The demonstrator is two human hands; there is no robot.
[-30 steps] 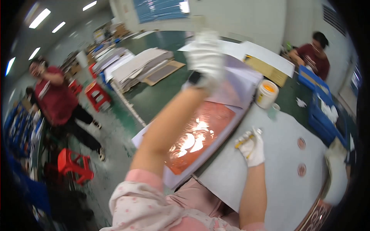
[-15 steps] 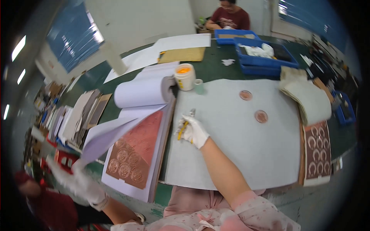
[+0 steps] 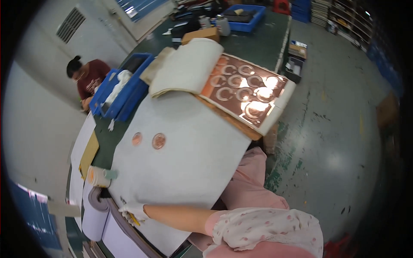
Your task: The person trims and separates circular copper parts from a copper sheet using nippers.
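Note:
My right hand [image 3: 133, 212], in a white glove, is closed around yellow-handled pliers [image 3: 136, 220]. Their metal tip pokes out past the fingers. The hand is over the near left edge of a large pale sheet [image 3: 180, 172], beside a purple-white padded stack [image 3: 122, 236] with a rolled-back top [image 3: 92, 215]. Two round coppery pieces, one smaller [image 3: 137, 139] and one larger [image 3: 158, 141], lie flat on the sheet. At its far right is a shiny copper-coloured plate [image 3: 234, 81] with several raised ring shapes. My left hand is out of view.
A white tub [image 3: 98, 176] and a pale green cup [image 3: 110, 174] stand at the sheet's left edge. Folded cream cloth [image 3: 185, 69] rests beside the plate. Blue bins [image 3: 124, 101] sit near a seated person [image 3: 92, 75]. Bottles [image 3: 223, 26] stand farther back.
My view has swung right and tilted, bringing the ringed plate and floor in. My right hand still grips the pliers; my left hand has left the picture.

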